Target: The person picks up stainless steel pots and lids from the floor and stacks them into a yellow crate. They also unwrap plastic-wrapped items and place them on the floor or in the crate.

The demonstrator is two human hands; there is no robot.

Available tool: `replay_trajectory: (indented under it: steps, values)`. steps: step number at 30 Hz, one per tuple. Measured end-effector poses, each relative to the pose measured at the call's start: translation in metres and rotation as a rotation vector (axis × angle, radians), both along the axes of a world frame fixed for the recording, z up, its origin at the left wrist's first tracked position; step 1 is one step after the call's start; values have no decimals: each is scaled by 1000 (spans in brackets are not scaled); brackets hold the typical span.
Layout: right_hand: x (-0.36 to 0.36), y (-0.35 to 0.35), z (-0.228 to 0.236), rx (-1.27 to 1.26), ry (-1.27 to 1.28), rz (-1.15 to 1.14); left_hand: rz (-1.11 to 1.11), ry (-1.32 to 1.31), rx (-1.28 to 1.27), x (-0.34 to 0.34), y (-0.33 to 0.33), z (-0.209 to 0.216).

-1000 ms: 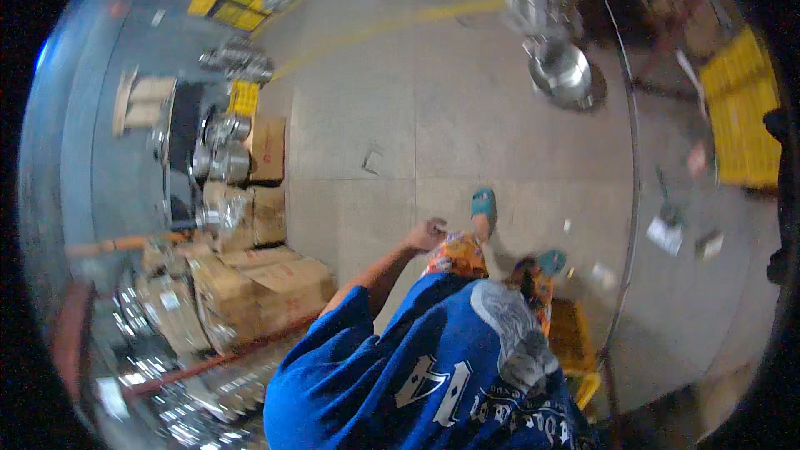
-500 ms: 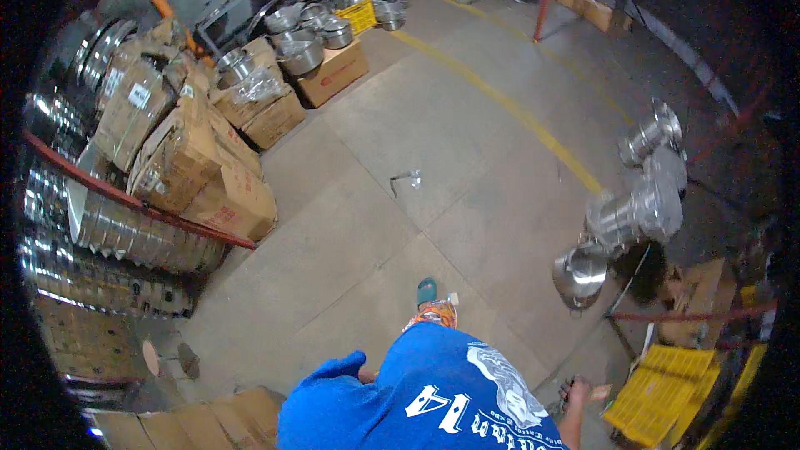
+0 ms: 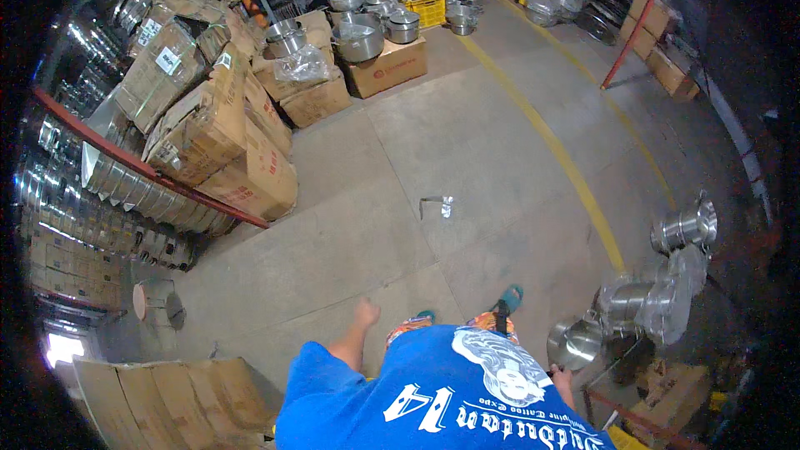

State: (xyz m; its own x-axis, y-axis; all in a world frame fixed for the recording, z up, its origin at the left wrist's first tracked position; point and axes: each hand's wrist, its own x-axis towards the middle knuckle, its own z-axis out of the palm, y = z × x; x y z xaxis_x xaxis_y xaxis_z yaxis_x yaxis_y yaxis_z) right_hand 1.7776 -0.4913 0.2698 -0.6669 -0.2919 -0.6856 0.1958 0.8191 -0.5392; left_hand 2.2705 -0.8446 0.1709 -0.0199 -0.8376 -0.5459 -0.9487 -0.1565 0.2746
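My left hand hangs over the floor in front of my body, its fingers loosely curled, with no object visible in it. My right hand is low at my right side, partly behind my blue shirt. Its fingers are too hidden to show whether they hold anything. Just beyond it in the picture is a shiny steel pot; whether they touch I cannot tell. Further out, plastic-wrapped steel pots stand in a row on the right.
Worn cardboard boxes are stacked at left behind a red rail. A carton at the back carries steel pots. A small bent metal piece lies on the floor. Yellow lines cross it. Brown cartons stand at lower left.
The view has shifted, and I have stepped so both sandalled feet now show. My left hand has swung forward into sight. My right hand appears closer to the steel pot.
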Motion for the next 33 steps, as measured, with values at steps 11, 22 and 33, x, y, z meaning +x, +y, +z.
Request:
replay_trajectory:
  steps: [11, 22, 33]
  values:
    - [-302, -150, -113, 8, -98, 152, 174, 369, 16, -232, -84, 84]
    - [-347, -469, -26, -227, -156, 274, -195, 32, 525, -235, -63, 7]
    - [-309, -682, -15, 9, -192, 289, -19, 94, 358, -256, -428, -64]
